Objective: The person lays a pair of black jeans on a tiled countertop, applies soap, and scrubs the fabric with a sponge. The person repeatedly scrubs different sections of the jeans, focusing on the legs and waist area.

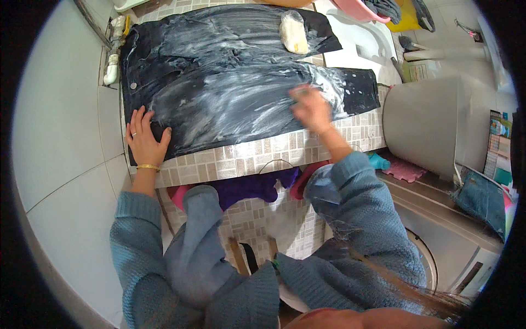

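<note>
A pair of black trousers [230, 78], smeared with whitish lather, lies flat on a tiled ledge [222, 158]. My left hand [144, 133] presses on the waistband end near the wall, fingers spread. Over the lower part of the nearer leg is my right hand [311, 107], curled and blurred by motion; whether something is inside it cannot be made out. Thick white foam [331, 88] lies just beyond that hand, towards the hem. On the farther leg rests a pale soap-like block [294, 35], partly covered by clear plastic.
White pipe fittings [111, 66] stick out of the left wall. A white squat toilet [372, 41] and a pink basin [361, 10] with dark cloth are at the far right. A grey-white cylindrical container [423, 123] stands by the ledge's right end. A front-loading washing machine [448, 255] is at lower right.
</note>
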Demonstrator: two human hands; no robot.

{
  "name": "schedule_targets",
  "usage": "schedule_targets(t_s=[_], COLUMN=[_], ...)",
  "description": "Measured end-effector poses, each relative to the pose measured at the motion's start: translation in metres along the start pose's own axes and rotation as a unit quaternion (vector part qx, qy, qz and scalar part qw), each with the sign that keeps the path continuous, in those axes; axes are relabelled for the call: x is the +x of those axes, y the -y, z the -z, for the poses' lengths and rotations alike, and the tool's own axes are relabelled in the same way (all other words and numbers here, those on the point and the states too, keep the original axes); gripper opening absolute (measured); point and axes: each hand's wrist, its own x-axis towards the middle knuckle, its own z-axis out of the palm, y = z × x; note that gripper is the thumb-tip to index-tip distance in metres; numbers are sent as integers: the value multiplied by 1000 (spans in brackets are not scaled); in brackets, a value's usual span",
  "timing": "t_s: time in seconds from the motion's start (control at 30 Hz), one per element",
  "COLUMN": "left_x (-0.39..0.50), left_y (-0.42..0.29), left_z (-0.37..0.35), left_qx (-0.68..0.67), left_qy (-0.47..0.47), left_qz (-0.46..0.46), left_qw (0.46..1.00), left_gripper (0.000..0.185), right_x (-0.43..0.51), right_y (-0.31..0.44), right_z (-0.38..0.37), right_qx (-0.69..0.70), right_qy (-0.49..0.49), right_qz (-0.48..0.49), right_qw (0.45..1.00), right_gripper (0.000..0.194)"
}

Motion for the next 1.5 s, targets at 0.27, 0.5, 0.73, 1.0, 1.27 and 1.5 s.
schedule_targets(t_s=[0.27,0.5,0.73,1.0,1.27,1.5], left_x=[0,1,1,2,3,2], left_y=[-2,-2,-5,-5,-6,-7], left_z=[1,0,1,2,5,3], left_qx=[3,11,28,40,49,40], left_qy=[4,12,14,15,39,19], left_qz=[12,11,10,6,17,4], left_qw=[1000,1000,999,999,998,999], left_gripper=[62,62,62,61,60,60], right_x=[10,12,51,49,94,77], right_y=[41,-20,39,-49,115,-27], right_z=[-7,18,-5,34,-41,40], right_qx=[56,49,51,-37,99,-33], right_qy=[31,-123,-14,-89,-55,-122], right_qz=[103,-4,64,-176,84,-355], right_qw=[993,991,997,980,990,926], right_gripper=[54,44,45,45,48,41])
